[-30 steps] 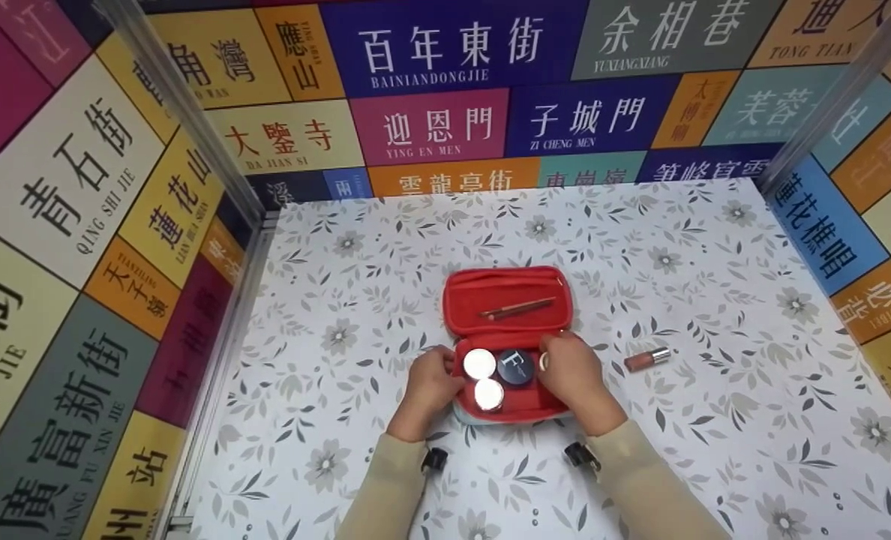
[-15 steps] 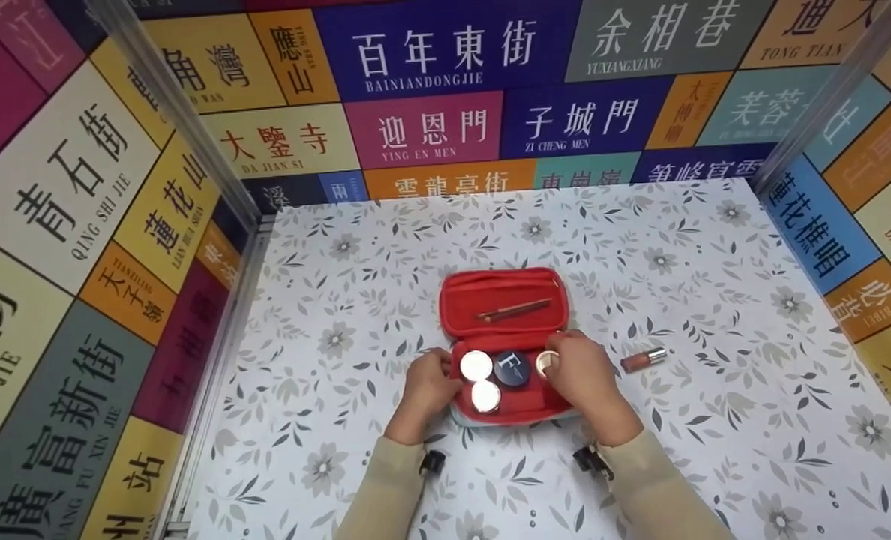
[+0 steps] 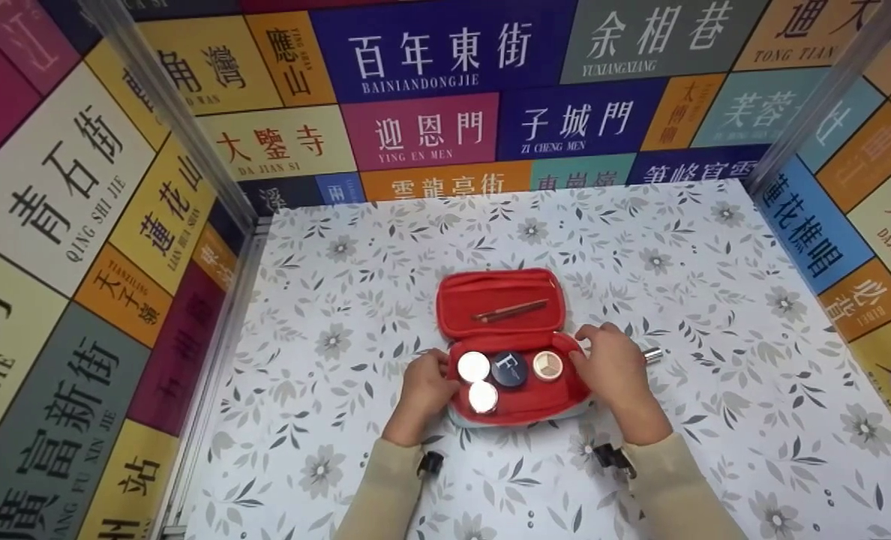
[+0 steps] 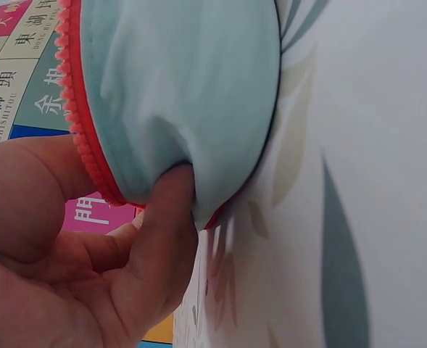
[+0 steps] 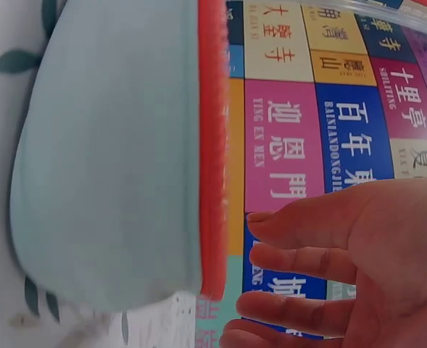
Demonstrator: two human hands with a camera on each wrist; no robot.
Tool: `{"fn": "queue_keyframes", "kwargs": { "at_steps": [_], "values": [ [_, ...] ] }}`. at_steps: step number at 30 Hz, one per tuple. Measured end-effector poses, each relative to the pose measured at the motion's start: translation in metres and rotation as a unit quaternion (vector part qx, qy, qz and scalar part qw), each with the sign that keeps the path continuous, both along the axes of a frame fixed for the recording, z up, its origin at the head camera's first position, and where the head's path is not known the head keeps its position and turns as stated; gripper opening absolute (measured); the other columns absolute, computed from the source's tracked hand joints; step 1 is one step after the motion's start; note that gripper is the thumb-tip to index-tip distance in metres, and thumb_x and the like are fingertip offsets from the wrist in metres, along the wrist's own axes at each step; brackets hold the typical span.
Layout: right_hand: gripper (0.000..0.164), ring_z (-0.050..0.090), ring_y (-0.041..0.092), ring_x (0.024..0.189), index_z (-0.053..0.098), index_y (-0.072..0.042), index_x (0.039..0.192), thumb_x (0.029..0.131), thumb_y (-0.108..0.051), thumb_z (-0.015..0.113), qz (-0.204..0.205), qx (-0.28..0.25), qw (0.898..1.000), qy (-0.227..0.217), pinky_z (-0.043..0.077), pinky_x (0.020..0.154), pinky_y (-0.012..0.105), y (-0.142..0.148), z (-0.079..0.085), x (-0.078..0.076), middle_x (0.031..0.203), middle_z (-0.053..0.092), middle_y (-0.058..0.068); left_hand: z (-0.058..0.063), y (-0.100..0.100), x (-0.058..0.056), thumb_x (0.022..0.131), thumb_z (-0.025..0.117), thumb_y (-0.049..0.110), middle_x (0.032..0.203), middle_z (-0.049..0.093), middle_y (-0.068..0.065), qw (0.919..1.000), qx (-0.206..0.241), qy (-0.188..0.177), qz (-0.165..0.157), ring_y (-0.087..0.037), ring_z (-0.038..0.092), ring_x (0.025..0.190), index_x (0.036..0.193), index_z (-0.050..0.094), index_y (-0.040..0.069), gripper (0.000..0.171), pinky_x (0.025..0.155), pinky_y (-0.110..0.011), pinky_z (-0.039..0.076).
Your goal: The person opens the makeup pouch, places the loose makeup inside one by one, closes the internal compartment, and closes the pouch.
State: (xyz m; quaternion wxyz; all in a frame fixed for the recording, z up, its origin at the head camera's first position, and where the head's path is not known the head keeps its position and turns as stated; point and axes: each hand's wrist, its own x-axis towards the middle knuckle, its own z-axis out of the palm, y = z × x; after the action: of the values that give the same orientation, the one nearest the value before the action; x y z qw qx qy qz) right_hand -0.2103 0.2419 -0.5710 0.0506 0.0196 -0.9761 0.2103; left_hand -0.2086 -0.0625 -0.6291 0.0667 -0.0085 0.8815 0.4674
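A zip makeup case (image 3: 532,405), pale blue outside and red inside, lies unfolded on the table. My left hand (image 3: 424,384) grips its left end; in the left wrist view one finger dents the blue fabric (image 4: 177,87) while the thumb reaches over the red zip edge. My right hand (image 3: 616,367) is beside the right end, its fingers extended and holding nothing. Inside are two round mirror-bright compacts (image 3: 474,367), a dark blue round compact (image 3: 509,369) lettered F, and a round pan (image 3: 547,366) split into three pale sections. Thin brown sticks (image 3: 511,310) lie in the lid.
A lip gloss tube (image 3: 653,355) lies right of the case, mostly hidden behind my right hand. The table (image 3: 385,262) has a grey leaf-patterned cover. Panels with street names (image 3: 430,127) stand behind it and at both sides.
My right hand has let go of the round three-section pan, leaving it inside the case, and moved right past the case's end. My left hand keeps its place at the left end.
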Motion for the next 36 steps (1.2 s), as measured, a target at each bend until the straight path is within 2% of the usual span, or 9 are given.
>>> {"fn": "queue_keyframes", "kwargs": {
  "at_steps": [5,16,21,24,27,32,36],
  "values": [
    [0.021,0.067,0.045,0.088,0.075,0.000,0.109,0.091,-0.008,0.069,0.010,0.002,1.000,-0.007,0.055,0.079,0.061,0.013,-0.004,-0.003,0.098,0.068,0.026,0.000,0.000,0.000,0.077,0.077,0.000,0.090,0.076,-0.009,1.0000,-0.001,-0.001,0.001,-0.016,0.065,0.080,0.100,0.069,0.004,0.024,0.068,-0.029,0.054],
    [0.026,0.065,0.049,0.090,0.074,0.000,0.112,0.091,0.006,0.060,0.010,0.013,1.000,-0.010,0.055,0.082,0.063,0.051,-0.011,-0.008,0.100,0.066,0.028,0.000,0.001,-0.001,0.078,0.075,0.002,0.095,0.077,-0.009,0.9997,0.003,-0.022,0.008,-0.017,0.067,0.084,0.106,0.070,0.003,0.028,0.071,-0.031,0.057],
    [0.033,0.065,0.045,0.086,0.074,0.000,0.114,0.082,0.006,0.072,0.004,0.007,0.999,-0.031,0.054,0.083,0.062,0.072,-0.018,-0.014,0.105,0.066,0.030,-0.002,0.002,-0.002,0.080,0.076,0.002,0.097,0.077,-0.009,0.9994,0.005,-0.032,0.014,-0.017,0.068,0.085,0.107,0.070,0.003,0.028,0.073,-0.031,0.058],
    [0.040,0.065,0.050,0.097,0.074,-0.001,0.116,0.077,0.001,0.081,0.006,0.004,0.999,-0.051,0.052,0.089,0.065,0.082,-0.023,-0.016,0.116,0.065,0.034,-0.002,0.002,-0.002,0.080,0.076,0.001,0.097,0.076,-0.009,0.9990,0.006,-0.040,0.017,-0.017,0.067,0.085,0.107,0.070,0.003,0.027,0.073,-0.031,0.058],
    [0.040,0.063,0.056,0.108,0.073,-0.001,0.117,0.078,-0.003,0.084,0.012,0.001,0.998,-0.061,0.050,0.094,0.066,0.090,-0.028,-0.017,0.121,0.064,0.035,-0.002,0.003,-0.002,0.080,0.076,0.002,0.097,0.076,-0.009,0.9990,0.003,-0.041,0.015,-0.018,0.067,0.085,0.107,0.070,0.003,0.028,0.073,-0.031,0.058],
    [0.037,0.064,0.057,0.105,0.075,-0.001,0.114,0.079,-0.006,0.086,0.034,0.000,0.999,-0.043,0.051,0.091,0.065,0.097,-0.035,-0.017,0.114,0.067,0.033,0.000,0.003,-0.002,0.081,0.076,0.003,0.097,0.075,-0.009,0.9990,0.000,-0.043,0.014,-0.018,0.066,0.085,0.108,0.070,0.004,0.027,0.073,-0.031,0.057],
    [0.027,0.063,0.059,0.115,0.077,-0.001,0.109,0.083,-0.004,0.083,0.051,0.000,0.998,-0.038,0.051,0.097,0.067,0.100,-0.040,-0.017,0.119,0.069,0.036,0.001,0.002,-0.001,0.082,0.076,0.003,0.096,0.074,-0.009,0.9990,0.000,-0.044,0.010,-0.018,0.066,0.083,0.108,0.069,0.004,0.027,0.071,-0.030,0.056]
  ]
}}
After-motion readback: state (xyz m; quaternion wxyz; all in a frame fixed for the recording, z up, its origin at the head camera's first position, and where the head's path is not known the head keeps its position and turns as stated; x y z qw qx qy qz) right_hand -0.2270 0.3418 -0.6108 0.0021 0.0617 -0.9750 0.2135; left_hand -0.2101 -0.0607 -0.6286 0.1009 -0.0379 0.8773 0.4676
